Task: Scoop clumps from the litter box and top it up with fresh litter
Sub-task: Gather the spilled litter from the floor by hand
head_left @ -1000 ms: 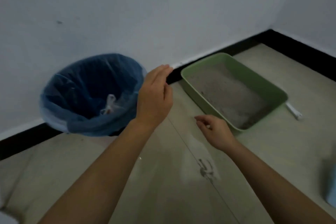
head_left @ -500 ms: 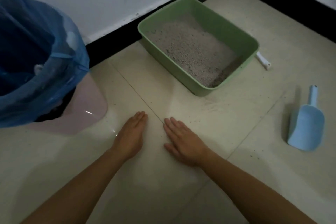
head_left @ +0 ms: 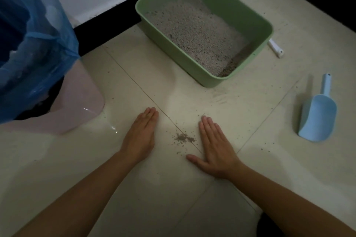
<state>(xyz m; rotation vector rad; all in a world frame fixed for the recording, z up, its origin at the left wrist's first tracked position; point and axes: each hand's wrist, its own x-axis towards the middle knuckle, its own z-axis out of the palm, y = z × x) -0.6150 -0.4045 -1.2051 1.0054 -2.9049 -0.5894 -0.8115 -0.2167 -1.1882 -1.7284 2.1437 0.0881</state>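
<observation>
A green litter box stands on the floor by the wall, with grey litter heaped toward its left side. A light blue scoop lies on the floor at the right, handle pointing away. My left hand and my right hand rest flat on the tiles, palms down, fingers together, holding nothing. Between them lies a small pile of spilled litter.
A pink bin lined with a blue bag stands at the left. A white handle pokes out behind the box. A black skirting board runs along the wall. Loose grains dot the tiles.
My hands dropped from mid-air to the floor, then slid apart, leaving a small pile of litter visible between them. The view tilted down and moved closer.
</observation>
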